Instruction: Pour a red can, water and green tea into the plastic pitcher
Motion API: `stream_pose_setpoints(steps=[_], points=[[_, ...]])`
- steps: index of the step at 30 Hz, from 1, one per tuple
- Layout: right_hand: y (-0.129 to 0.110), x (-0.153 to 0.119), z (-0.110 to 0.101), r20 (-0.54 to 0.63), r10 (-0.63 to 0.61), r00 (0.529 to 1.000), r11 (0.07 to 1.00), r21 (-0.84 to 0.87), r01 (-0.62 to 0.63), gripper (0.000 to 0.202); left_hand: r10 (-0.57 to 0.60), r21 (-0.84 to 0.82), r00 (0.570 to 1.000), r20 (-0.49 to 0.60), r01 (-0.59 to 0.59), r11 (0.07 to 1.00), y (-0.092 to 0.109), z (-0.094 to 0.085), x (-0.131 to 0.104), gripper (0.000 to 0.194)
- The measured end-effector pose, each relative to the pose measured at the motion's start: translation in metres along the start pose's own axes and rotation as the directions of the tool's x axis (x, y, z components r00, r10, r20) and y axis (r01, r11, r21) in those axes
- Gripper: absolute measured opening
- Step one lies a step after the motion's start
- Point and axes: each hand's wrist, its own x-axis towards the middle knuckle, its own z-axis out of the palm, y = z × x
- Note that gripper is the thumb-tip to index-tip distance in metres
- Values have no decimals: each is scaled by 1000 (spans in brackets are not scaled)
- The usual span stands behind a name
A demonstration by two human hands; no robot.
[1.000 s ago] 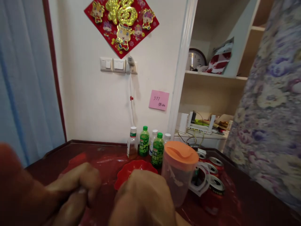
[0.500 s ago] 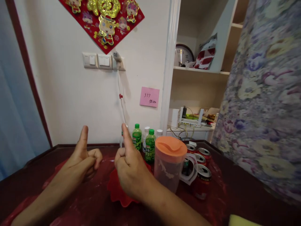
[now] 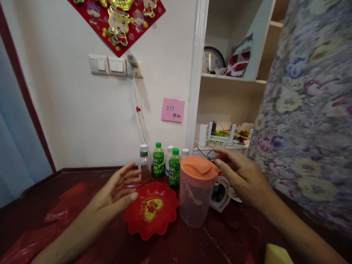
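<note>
Both hands were open and held nothing: the right hand (image 3: 242, 176) neared the jug (image 3: 196, 190), best gripped by its handle, and the left hand (image 3: 118, 190) hovered beside the red dish (image 3: 151, 211).

Counts on the dark red table

Five bottles (image 3: 158, 165): two green, three clear with white caps. One orange-lidded pitcher (image 3: 197, 190), one red scalloped dish (image 3: 151, 210), one yellow sponge (image 3: 277, 255), two hands (image 3: 118, 190).

Dark table (image 3: 55, 190); red dish (image 3: 151, 211), pitcher (image 3: 196, 192) (orange-lidded), bottles (image 3: 162, 165)
</note>
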Motion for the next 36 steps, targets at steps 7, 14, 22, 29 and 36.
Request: stream_pose_setpoints(steps=[7, 14, 22, 29, 36], points=[[30, 0, 5, 146, 33, 989, 987, -158, -10, 42, -64, 22, 953, 296, 60, 998, -22, 60, 15, 101], [-11, 53, 32, 400, 3, 916, 932, -333, 142, 25, 44, -95, 944, 327, -13, 995, -47, 120, 42, 122], [-33, 46, 33, 429, 74, 900, 887, -440, 137, 23, 117, -284, 926, 360, -11, 959, -30, 145, 32, 119], [-51, 12, -9, 297, -81, 951, 923, -338, 184, 16, 177, -9, 953, 247, -180, 984, -8, 135, 16, 144], [-70, -34, -43, 176, -276, 945, 958, -25, 285, 20, 370, 86, 894, 254, -402, 912, 24, 117, -19, 154]])
